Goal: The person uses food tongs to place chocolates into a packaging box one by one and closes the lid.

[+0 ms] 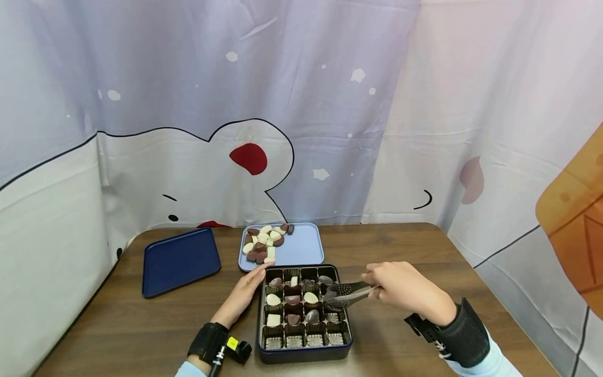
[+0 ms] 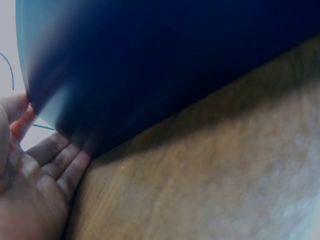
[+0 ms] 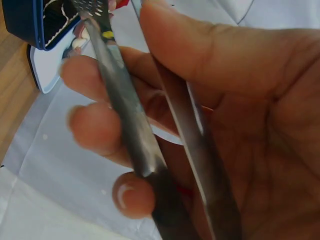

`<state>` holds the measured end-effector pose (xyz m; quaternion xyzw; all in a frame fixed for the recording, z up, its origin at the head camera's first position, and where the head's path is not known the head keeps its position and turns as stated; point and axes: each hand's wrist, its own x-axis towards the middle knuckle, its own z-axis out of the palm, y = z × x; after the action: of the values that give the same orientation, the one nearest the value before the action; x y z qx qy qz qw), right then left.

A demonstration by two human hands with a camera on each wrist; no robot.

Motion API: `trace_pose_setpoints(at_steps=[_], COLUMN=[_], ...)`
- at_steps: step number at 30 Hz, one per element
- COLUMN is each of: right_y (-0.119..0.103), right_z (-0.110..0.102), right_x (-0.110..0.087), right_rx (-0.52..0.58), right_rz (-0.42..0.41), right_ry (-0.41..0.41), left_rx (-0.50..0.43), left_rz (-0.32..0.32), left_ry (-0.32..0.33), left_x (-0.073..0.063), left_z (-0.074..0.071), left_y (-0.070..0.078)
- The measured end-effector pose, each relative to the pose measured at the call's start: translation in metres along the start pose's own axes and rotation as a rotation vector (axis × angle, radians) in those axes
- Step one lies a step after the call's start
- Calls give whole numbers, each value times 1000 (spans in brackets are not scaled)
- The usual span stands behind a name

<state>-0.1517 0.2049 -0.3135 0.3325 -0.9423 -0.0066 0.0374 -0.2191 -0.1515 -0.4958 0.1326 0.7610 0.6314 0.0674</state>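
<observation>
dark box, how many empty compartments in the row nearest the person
4 in the dark box, side by side: leftmost compartment, second compartment, third compartment, rightmost compartment. None hidden.

Left grip [image 1: 244, 293] straight-fingered, right grip [image 1: 400, 285] curled

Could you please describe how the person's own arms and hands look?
The left hand and right hand are ungloved. Light-blue sleeves show behind wide black wrist bands. By the left wrist is a small, rounded black device with a yellow patch and a dark cable.
</observation>
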Motion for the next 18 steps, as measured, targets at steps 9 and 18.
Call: trace_pose_setpoints(at_steps=[9,18], right_y=[1,0], right_z=[7,7], right_x=[-6,-6], right_rx=[45,96], right_rz=[-15,21], right_ry=[-29,-78], left_rx=[-2,-7], left_rz=[7,3], left_ry=[-2,1], left_x=[0,0], left_z=[0,0], left_y=[0,-1])
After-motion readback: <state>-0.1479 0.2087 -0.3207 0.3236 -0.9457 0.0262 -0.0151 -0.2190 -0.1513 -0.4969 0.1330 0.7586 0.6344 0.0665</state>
